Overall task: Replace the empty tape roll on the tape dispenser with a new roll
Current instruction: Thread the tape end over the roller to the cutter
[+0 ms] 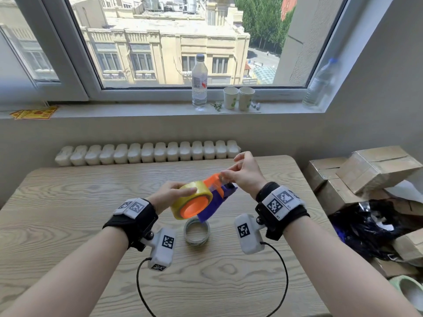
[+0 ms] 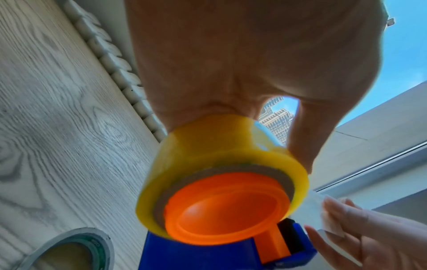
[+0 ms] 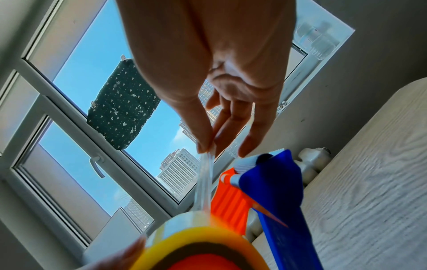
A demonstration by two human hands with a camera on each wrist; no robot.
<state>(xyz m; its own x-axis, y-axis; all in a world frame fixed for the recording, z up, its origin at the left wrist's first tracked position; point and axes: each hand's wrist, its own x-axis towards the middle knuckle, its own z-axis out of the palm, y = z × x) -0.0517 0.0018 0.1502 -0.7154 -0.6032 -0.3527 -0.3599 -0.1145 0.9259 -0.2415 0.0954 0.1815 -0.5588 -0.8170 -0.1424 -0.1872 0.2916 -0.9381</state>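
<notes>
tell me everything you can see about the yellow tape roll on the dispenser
The new tape roll is glossy, translucent yellow tape wound on a brown cardboard core, seated on the orange hub of the blue tape dispenser, held tilted above the wooden table. The left hand grips its outer face from above. The right hand pinches its clear free end, pulled out toward the dispenser's front.
</notes>
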